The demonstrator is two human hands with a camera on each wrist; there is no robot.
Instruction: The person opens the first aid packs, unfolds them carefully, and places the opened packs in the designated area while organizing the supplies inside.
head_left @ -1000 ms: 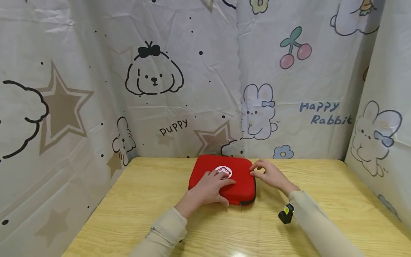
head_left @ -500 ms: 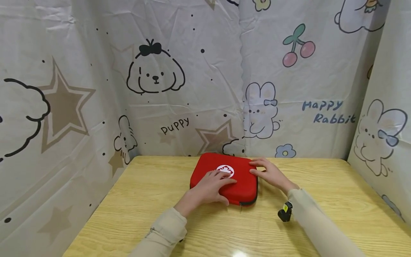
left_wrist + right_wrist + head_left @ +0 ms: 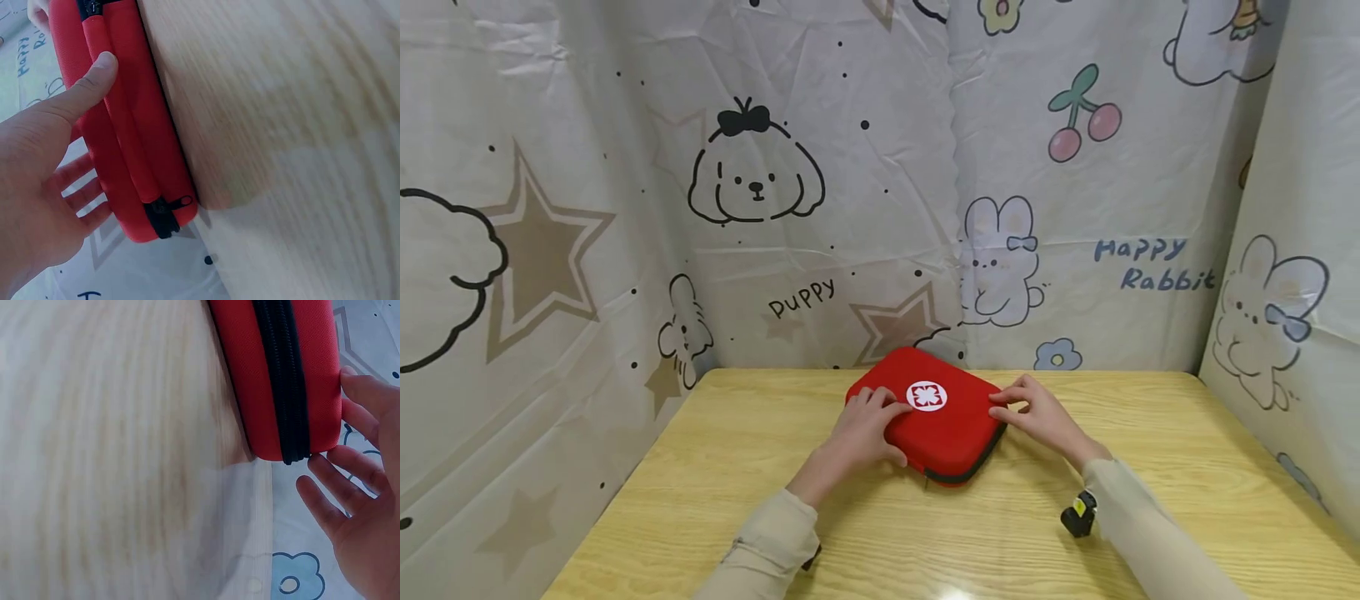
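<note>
A red zippered first-aid case (image 3: 951, 437) with a white round emblem lies turned at an angle on the wooden table. My left hand (image 3: 861, 433) rests on its left corner, fingers over the top. In the left wrist view, the thumb (image 3: 94, 81) presses on the red spine strip of the case's side, beside a black zipper pull (image 3: 181, 202). My right hand (image 3: 1037, 418) touches the right corner with its fingertips. In the right wrist view, the black zipper (image 3: 284, 381) runs closed along the side, and several fingers extend fairly straight at the corner.
The pale wooden table (image 3: 760, 417) ends at a cartoon-printed curtain (image 3: 820, 250) just behind the case. More curtain hangs at the left and right. A small black device (image 3: 1078, 514) is strapped at my right wrist.
The case has turned clockwise on the table, its near edge swinging left and its emblem now uncovered. My left hand has shifted left with it; my right hand stays at the right corner.
</note>
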